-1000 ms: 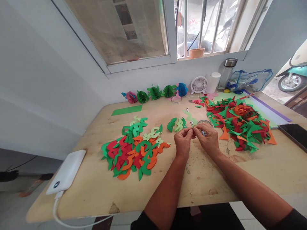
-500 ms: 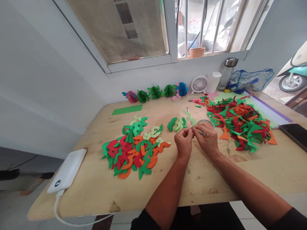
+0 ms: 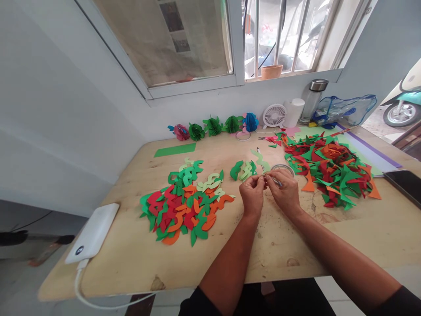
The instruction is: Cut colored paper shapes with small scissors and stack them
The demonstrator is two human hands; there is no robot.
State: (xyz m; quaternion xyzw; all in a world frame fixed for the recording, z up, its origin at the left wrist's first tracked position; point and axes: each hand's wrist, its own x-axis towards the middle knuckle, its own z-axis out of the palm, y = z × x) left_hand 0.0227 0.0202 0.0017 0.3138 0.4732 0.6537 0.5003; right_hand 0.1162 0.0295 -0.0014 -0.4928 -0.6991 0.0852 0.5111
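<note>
A wavy light green paper cutout (image 3: 262, 161) rises from between my fingertips over the table. My left hand (image 3: 252, 193) pinches its lower end, and my right hand (image 3: 283, 188) meets it there with closed fingertips. A thin grey-blue tool (image 3: 278, 182), its kind hard to make out, shows by my right fingers. Beyond my left hand lie several green cutouts (image 3: 236, 170) and light green ones (image 3: 246, 171). A round clear rim (image 3: 285, 167) sits behind my right hand, partly hidden by it.
To the left spreads a pile of wavy paper cutouts (image 3: 180, 210); to the right, a heap of paper scraps (image 3: 335, 169). Paper flowers (image 3: 213, 126), a fan (image 3: 274, 116) and a bottle (image 3: 312, 103) line the wall. A power bank (image 3: 94, 232) and a phone (image 3: 406, 186) lie near the edges.
Both hands stay in nearly the same place, fingertips together on the light green cutout. The view has shifted only slightly.
</note>
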